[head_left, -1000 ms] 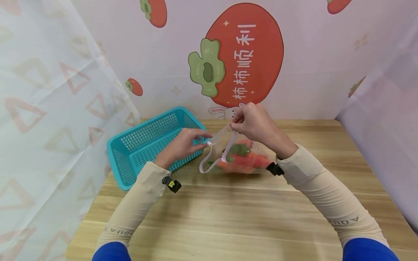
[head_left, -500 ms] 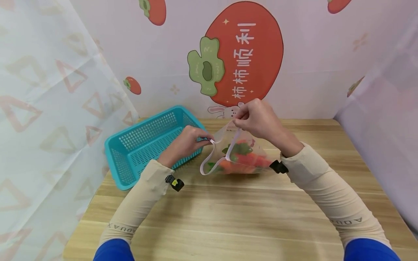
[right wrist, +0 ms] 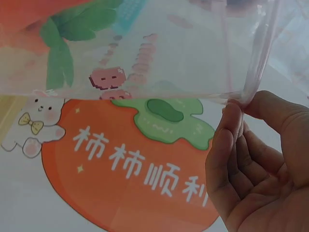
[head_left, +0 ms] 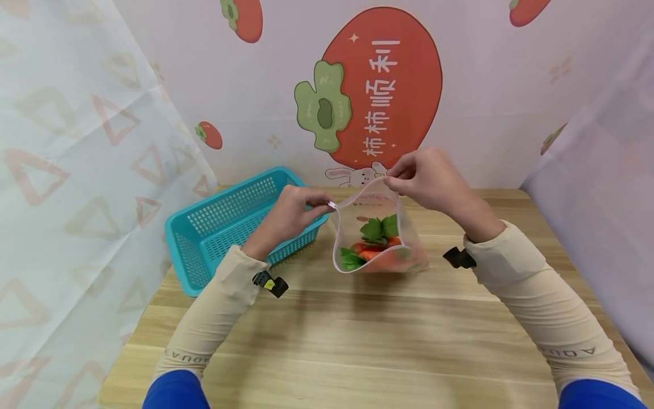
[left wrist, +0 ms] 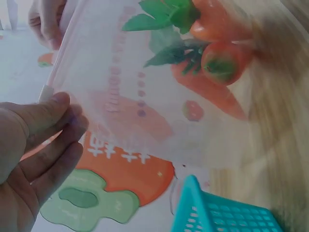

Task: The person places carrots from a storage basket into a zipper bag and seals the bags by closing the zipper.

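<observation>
A see-through slider zip bag (head_left: 413, 241) hangs over the table with its mouth wide and facing me. Inside are orange-red carrots (left wrist: 212, 96) with green leaves (head_left: 373, 228), and a round red vegetable whose kind I cannot make out. My left hand (head_left: 293, 213) pinches the bag's rim at the white slider (head_left: 332, 205). At the opposite corner of the rim, my right hand (head_left: 434, 176) pinches the plastic between thumb and index finger, as the right wrist view shows close up. Red printing marks the bag's side.
A turquoise plastic basket (head_left: 176, 250) stands at the left behind my left forearm, with nothing visible in it. The wooden tabletop (head_left: 357, 341) ends at a printed cloth backdrop (head_left: 276, 102) behind, with cloth also at both sides.
My right hand has moved right and slightly up, spreading the bag's mouth from narrow to wide. My left hand has closed from a loose pinch onto the slider. The contents now show through the mouth.
</observation>
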{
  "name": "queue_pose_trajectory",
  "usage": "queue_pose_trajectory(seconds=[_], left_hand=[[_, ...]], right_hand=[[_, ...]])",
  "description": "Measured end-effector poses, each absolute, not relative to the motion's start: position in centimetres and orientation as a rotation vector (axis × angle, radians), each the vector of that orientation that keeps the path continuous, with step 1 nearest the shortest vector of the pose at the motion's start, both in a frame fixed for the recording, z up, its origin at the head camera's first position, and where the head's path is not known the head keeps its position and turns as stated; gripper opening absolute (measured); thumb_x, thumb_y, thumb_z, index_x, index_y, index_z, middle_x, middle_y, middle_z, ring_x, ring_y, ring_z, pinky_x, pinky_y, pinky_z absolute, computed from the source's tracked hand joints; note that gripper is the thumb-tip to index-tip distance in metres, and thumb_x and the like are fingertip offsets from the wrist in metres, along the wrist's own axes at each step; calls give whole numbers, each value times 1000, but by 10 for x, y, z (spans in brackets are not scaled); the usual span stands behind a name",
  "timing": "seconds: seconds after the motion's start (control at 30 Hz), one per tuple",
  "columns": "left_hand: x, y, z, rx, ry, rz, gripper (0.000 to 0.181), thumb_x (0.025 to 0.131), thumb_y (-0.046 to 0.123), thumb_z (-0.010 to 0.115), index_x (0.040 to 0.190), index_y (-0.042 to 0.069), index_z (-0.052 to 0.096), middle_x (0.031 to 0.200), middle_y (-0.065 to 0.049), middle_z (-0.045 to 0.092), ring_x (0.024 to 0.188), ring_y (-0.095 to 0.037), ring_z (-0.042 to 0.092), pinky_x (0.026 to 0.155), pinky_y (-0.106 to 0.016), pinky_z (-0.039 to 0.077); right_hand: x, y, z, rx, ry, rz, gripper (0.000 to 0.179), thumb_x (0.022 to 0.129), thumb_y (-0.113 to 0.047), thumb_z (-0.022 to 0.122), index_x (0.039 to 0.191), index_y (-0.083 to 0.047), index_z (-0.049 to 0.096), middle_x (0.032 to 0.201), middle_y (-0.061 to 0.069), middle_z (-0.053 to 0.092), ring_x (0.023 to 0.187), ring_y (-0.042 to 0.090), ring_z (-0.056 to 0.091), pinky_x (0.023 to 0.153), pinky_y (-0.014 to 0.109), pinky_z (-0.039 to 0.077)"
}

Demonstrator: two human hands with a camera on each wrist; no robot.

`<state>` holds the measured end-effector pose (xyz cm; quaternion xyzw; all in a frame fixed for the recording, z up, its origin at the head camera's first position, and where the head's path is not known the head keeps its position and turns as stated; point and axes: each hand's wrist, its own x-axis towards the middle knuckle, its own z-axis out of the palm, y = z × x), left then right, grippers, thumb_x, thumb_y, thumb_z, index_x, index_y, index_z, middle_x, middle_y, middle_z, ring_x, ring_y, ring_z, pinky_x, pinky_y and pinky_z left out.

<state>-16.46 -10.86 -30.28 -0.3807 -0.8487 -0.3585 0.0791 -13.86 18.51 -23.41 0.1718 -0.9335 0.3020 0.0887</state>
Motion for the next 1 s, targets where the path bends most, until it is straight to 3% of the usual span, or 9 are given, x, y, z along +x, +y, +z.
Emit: queue_pose_trajectory(seconds=[0.13, 0.47, 0.6, 0.8, 1.0], left_hand=[[-162, -103, -293, -1095, -2536, -1123, 11, 99, 12, 74, 104, 9, 83, 100, -5, 83, 88, -15, 80, 80, -36, 65], [-156, -99, -281, -993, -2533, -1252, 8, 98, 12, 76, 101, 8, 82, 98, -6, 82, 88, -24, 81, 81, -37, 65], [-156, -96, -280, -963, -2557, -1250, 9, 97, 15, 77, 102, 9, 82, 98, -6, 82, 84, -20, 79, 78, -35, 64], [-155, -93, -277, -928, -2584, -1245, 10, 97, 17, 78, 101, 9, 82, 97, -6, 82, 81, -16, 77, 76, -32, 63], [-154, -93, -277, -913, -2603, -1261, 11, 98, 18, 77, 102, 9, 82, 99, -7, 82, 84, -21, 78, 78, -34, 64]], right_hand=[[-131, 198, -230, 515, -2783, 894, 13, 95, -18, 78, 95, -7, 84, 82, 8, 78, 69, 18, 66, 58, 26, 49], [-106, 234, -229, 505, -2832, 857, 11, 95, -25, 80, 94, -15, 84, 81, 1, 78, 65, 13, 65, 58, 22, 48], [-92, 247, -231, 525, -2847, 830, 8, 95, -27, 81, 94, -21, 84, 79, -5, 76, 66, 10, 65, 58, 22, 48], [-72, 257, -236, 676, -2832, 775, 2, 93, -28, 83, 94, -27, 82, 82, -14, 76, 69, 1, 68, 61, 19, 52], [-60, 255, -243, 861, -2770, 707, 15, 86, -26, 89, 92, -33, 78, 81, -24, 73, 74, -6, 68, 62, 18, 53]])
